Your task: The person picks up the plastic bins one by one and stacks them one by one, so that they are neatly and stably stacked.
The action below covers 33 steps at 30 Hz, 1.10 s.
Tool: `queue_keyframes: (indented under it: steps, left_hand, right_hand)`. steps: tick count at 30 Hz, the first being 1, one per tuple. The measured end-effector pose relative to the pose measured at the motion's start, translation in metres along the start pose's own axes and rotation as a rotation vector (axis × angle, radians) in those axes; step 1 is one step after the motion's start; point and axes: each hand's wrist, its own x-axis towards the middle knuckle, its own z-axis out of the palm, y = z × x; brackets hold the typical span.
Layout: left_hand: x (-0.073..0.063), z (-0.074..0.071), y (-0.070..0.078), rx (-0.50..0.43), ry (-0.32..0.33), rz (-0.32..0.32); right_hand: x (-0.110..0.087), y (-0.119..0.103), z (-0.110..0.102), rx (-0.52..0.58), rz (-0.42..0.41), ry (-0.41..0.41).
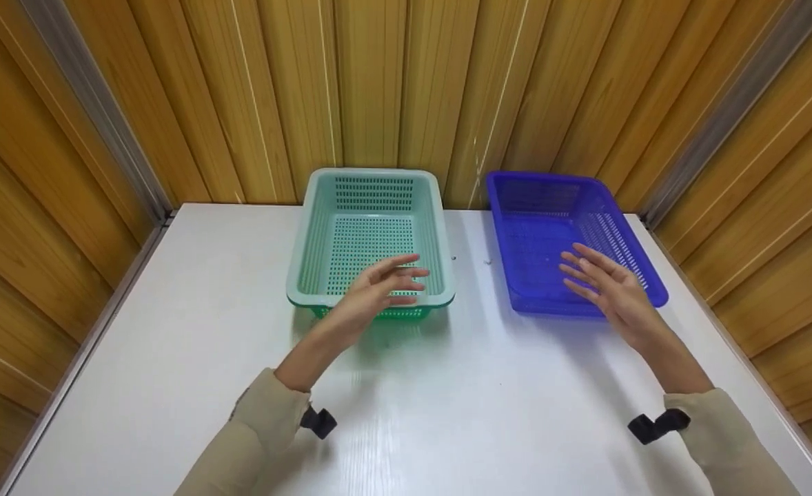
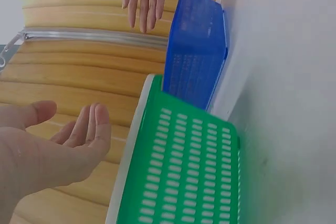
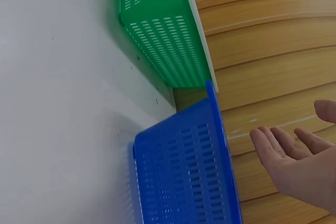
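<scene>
My left hand [image 1: 378,293] hovers over the near rim of a pale green basket [image 1: 296,255], its fingers relaxed and holding nothing. Under that pale rim shows a brighter green lower wall [image 2: 184,166] with rows of slots. On the right, my right hand [image 1: 613,289] is above the near right part of a blue basket [image 1: 537,262], fingers loosely spread with nothing in them. From the right wrist view, the right hand [image 3: 299,161] sits beyond the blue basket's rim, apart from it. No objects show inside either basket.
Both baskets stand at the back of a white table [image 1: 447,399], against a wood-panelled wall [image 1: 371,83]. Panelled walls also close off the left and right sides. Small dark specks lie between the baskets. A black strap mount [image 1: 320,421] sticks out from the left sleeve.
</scene>
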Motion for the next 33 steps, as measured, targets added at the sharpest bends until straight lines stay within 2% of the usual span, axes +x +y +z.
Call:
queue_keyframes:
  steps: [4, 10, 17, 24, 28, 33]
  left_hand:
    - [0.014, 0.029, -0.014, 0.007, -0.120, 0.002]
    - [0.031, 0.059, -0.033, -0.001, -0.173, -0.034]
    - [0.048, 0.080, -0.054, 0.005, -0.137, -0.102]
    - [0.062, 0.102, -0.072, 0.056, -0.124, -0.152]
    - [0.069, 0.109, -0.080, 0.045, -0.106, -0.165]
    - [0.078, 0.113, -0.087, 0.031, -0.088, -0.163]
  right_hand:
    - [-0.008, -0.001, -0.020, 0.062, -0.022, 0.033]
    - [-0.018, 0.000, -0.046, 0.172, -0.059, 0.074]
    - [-0.029, 0.001, -0.066, 0.237, -0.066, 0.117]
    - [-0.034, 0.001, -0.078, 0.299, -0.056, 0.237]
    - [-0.035, 0.004, -0.083, 0.270, -0.074, 0.334]
    - [-0.038, 0.010, -0.091, 0.171, -0.103, 0.441]
